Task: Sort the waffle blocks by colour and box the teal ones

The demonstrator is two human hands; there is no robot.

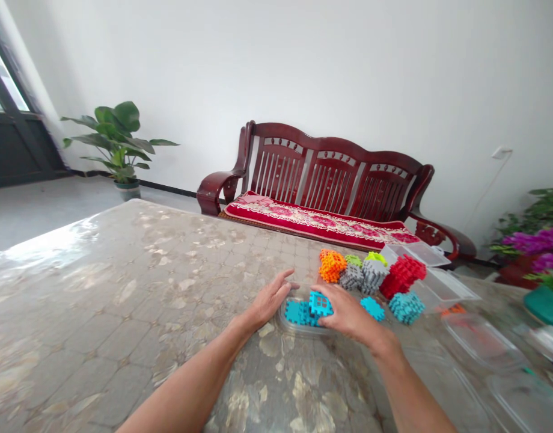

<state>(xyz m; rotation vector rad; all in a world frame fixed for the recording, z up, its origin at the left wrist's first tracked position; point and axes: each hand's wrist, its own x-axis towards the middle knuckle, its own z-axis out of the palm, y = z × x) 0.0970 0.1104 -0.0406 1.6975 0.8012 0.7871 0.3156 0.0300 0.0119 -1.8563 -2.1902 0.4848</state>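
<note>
A clear shallow tray [289,326] lies on the table and holds several blue interlocking plastic pieces [309,309]. My left hand [271,299] rests against the tray's left rim with its fingers stretched out. My right hand [346,314] curls over the blue pieces from the right, its fingers pressed on them. Just behind stand clusters of the same pieces: orange [332,265], grey [365,276], lime green [376,257], red [403,275] and teal [406,307]. A single blue piece [372,308] lies beside my right wrist.
The table [123,300] has a glossy patterned cover. Open clear plastic boxes [439,282] and lids [481,340] lie at the right. A dark wooden bench with a red cushion [321,180] stands behind the table. Potted plants stand at left [118,144] and right [538,240].
</note>
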